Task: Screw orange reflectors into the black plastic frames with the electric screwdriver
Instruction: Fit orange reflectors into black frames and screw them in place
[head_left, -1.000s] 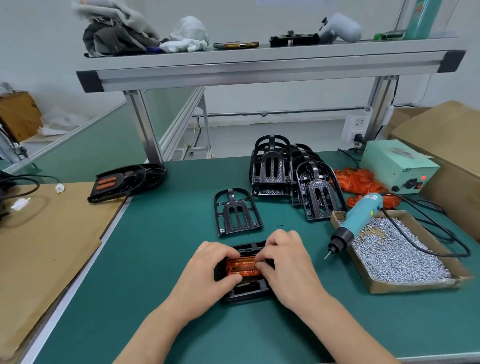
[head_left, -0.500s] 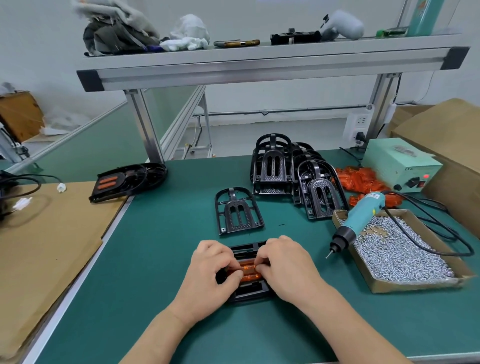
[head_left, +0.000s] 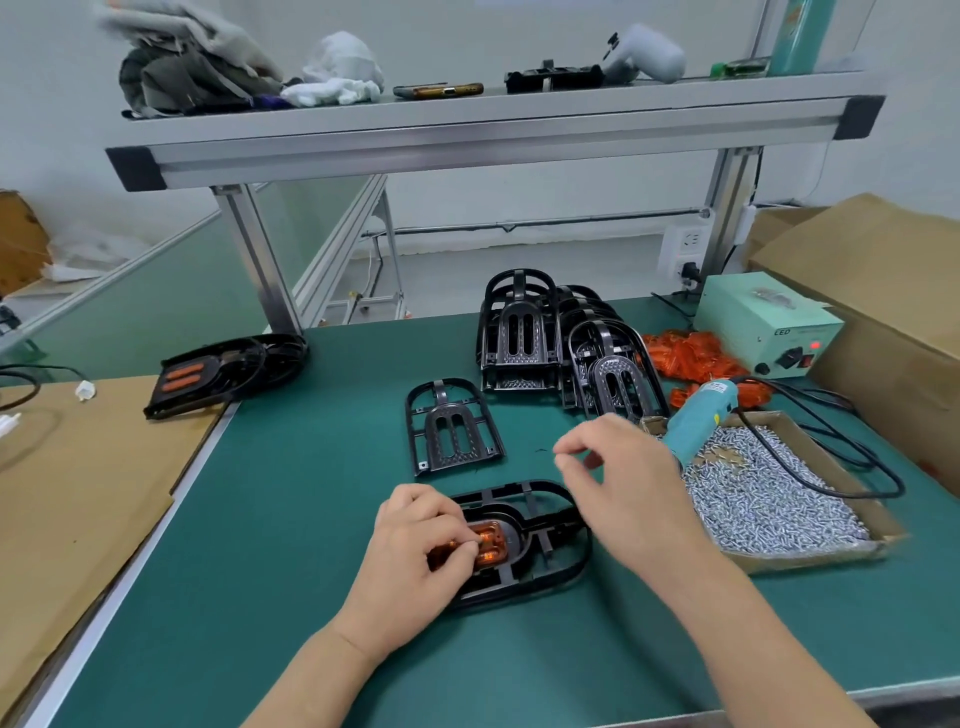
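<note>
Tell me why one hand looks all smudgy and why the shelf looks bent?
Head view: the right hand is smeared by motion blur, while the left hand on the orange reflector looks sharp; the wide-angle lens bows the shelf and stretches the edges.

The reflector (head_left: 491, 540) lies under the left fingers (head_left: 460, 543), in a frame (head_left: 522, 543). Behind them lies another frame (head_left: 449, 431). The screwdriver (head_left: 698, 421) and screw box (head_left: 821, 551) lie right of the right fingers (head_left: 576, 441).

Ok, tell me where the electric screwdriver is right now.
The electric screwdriver lies right of centre in the head view, on the left edge of the screw tray, just behind the right hand.
</note>
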